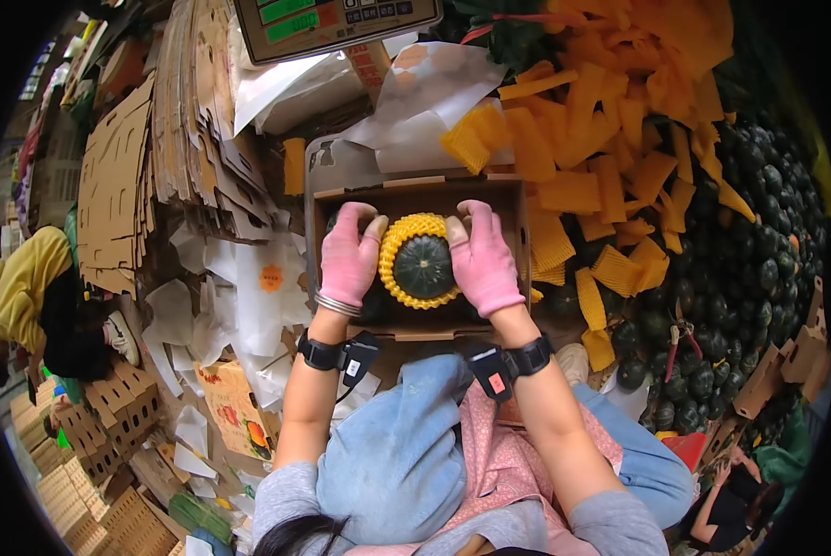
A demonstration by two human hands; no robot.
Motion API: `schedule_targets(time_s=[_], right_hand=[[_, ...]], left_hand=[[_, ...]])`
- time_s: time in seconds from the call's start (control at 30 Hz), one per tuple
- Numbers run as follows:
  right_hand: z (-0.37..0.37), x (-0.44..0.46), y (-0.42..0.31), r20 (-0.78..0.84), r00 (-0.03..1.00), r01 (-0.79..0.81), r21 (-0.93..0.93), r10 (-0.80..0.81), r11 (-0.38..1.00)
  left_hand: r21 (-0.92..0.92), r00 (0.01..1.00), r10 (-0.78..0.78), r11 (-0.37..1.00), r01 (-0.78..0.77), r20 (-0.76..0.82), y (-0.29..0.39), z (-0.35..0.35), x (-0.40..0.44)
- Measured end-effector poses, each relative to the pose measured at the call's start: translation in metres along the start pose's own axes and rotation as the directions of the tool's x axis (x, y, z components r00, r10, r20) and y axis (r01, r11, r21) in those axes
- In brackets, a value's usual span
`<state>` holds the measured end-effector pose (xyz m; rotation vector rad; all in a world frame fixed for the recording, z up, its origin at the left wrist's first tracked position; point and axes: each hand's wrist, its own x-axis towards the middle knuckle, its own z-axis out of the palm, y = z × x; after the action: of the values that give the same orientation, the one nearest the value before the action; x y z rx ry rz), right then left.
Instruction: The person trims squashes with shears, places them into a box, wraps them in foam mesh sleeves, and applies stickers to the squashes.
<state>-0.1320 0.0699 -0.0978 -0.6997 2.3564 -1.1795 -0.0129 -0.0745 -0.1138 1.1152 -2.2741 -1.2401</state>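
Observation:
A dark green pumpkin (422, 267) sits in a yellow foam net sleeve (399, 233) between my two hands, over an open cardboard box (402, 196). The net rings the pumpkin's side and leaves its top bare. From the left, my left hand (349, 258), in a pink glove, is closed at the net, its thumb by the upper left edge. Opposite it, my right hand (485, 261), gloved the same, has its thumb on the net's right edge and its fingers curled. The fingertips of both hands are partly hidden. Dark shapes show inside the box beside the left hand.
Yellow foam nets (610, 185) lie heaped at upper right, above many dark pumpkins (758, 241). Flattened cardboard (124, 185) is stacked at left, near white paper sheets (258, 278). A scale (341, 23) stands ahead. Other people (31, 287) crouch at far left and lower right.

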Motion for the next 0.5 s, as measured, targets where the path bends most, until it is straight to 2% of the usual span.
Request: schedule_targets(time_s=[0.03, 0.07, 0.13, 0.17, 0.27, 0.3, 0.4, 0.47, 0.5], right_hand=[[0.001, -0.009, 0.002, -0.068, 0.987, 0.140, -0.102, -0.147, 0.985], [0.000, -0.016, 0.000, -0.139, 0.956, 0.246, -0.089, -0.257, 0.965], [0.000, -0.026, 0.008, -0.068, 0.879, 0.453, -0.188, -0.471, 0.872], [0.000, -0.026, 0.007, -0.040, 0.831, 0.533, -0.226, -0.554, 0.816], [-0.008, -0.028, -0.011, 0.064, 0.853, 0.505, -0.345, -0.517, 0.791], [-0.007, -0.030, -0.016, 0.133, 0.886, 0.458, -0.398, -0.444, 0.795], [0.002, -0.034, -0.017, 0.150, 0.939, 0.342, -0.464, -0.308, 0.817], [0.008, -0.033, -0.006, 0.101, 0.928, 0.363, -0.457, -0.358, 0.812], [0.008, -0.033, -0.005, 0.083, 0.925, 0.367, -0.442, -0.370, 0.819]], left_hand=[[-0.003, 0.987, 0.114, 0.993, -0.115, -0.117, 0.004, -0.003, -0.006], [0.006, 0.973, 0.219, 0.976, -0.219, -0.079, 0.015, -0.009, -0.015], [0.011, 0.909, 0.418, 0.909, -0.418, 0.006, 0.036, -0.021, -0.036], [0.046, 0.853, 0.509, 0.855, -0.517, 0.114, 0.029, -0.024, -0.042], [0.269, 0.933, 0.338, 0.893, -0.359, 0.125, 0.019, -0.022, -0.048], [0.172, 0.940, 0.318, 0.926, -0.336, 0.123, 0.016, -0.020, -0.049], [-0.095, 0.959, 0.261, 0.963, -0.251, 0.114, 0.008, -0.009, -0.049], [-0.224, 0.972, 0.210, 0.957, -0.183, 0.104, 0.002, -0.003, -0.047], [-0.222, 0.970, 0.198, 0.961, -0.164, 0.142, 0.001, -0.005, -0.047]])
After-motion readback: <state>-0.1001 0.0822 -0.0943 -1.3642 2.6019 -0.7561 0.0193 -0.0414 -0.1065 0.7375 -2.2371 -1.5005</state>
